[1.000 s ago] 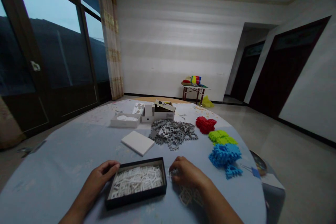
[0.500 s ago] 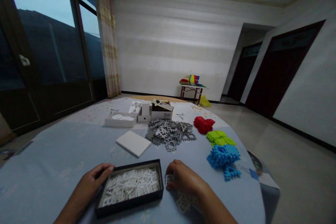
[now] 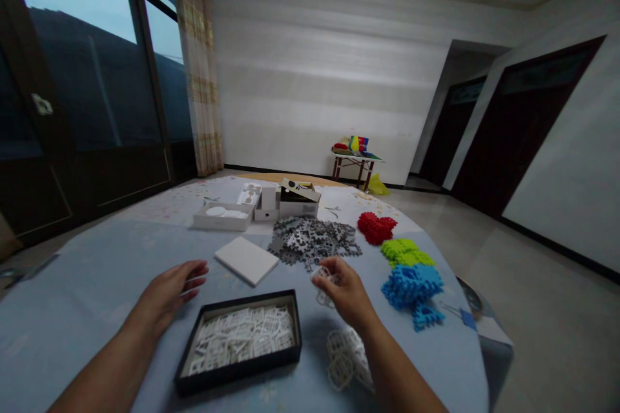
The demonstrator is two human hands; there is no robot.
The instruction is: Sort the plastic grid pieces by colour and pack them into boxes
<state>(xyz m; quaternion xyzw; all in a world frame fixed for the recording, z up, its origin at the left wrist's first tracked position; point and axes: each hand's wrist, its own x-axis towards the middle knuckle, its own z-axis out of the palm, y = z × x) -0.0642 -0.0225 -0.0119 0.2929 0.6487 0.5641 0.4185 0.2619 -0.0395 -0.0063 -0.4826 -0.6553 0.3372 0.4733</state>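
Observation:
A black-rimmed box (image 3: 298,319) full of small white openwork plastic pieces (image 3: 247,335) lies in front of me. My left hand (image 3: 172,287) is raised beyond the box's left corner, fingers stretched and apart, touching nothing I can see. Between the thumb and fingers of my right hand (image 3: 339,287) are some white plastic pieces (image 3: 323,297), held above the table near the grey pile. More white pieces (image 3: 343,361) lie in a loose heap right of the box, partly covered by my right forearm.
Grey interlocking pieces (image 3: 314,239) are heaped mid-table. Red (image 3: 376,228), lime green (image 3: 407,252) and blue pieces (image 3: 411,290) line the right side. A white flat lid (image 3: 246,261) lies beyond the box. White cartons (image 3: 223,217) and an open box (image 3: 299,201) stand at the back.
My left hand has let go of the box and moved up and left. My right hand has lifted white pieces from beside the box and carried them away from me.

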